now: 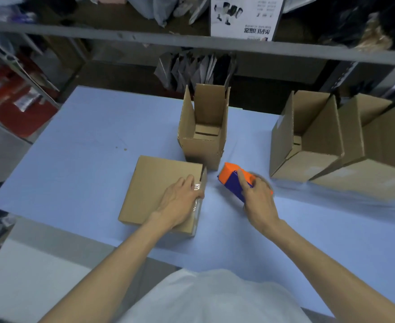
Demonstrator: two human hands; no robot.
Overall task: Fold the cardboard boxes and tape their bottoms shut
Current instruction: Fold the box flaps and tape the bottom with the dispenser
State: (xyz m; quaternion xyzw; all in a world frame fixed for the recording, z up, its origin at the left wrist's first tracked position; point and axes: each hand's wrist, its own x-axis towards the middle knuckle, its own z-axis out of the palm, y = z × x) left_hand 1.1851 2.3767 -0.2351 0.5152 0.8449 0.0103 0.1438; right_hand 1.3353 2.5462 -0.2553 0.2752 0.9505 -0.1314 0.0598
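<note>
A brown cardboard box (154,185) lies bottom-up on the blue table (75,159), with clear tape over its right edge. My left hand (180,201) rests on that box's top right, fingers curling over the taped edge. My right hand (259,197) grips an orange and blue tape dispenser (233,180) just right of the box, a little above the table. Behind them an open box (203,141) stands upright with its flaps raised.
Several open boxes (327,145) stand in a row at the table's right. Grey metal shelving (192,43) with bags and a printed white sheet rises behind the table. Red packages (10,99) fill the shelves at the left.
</note>
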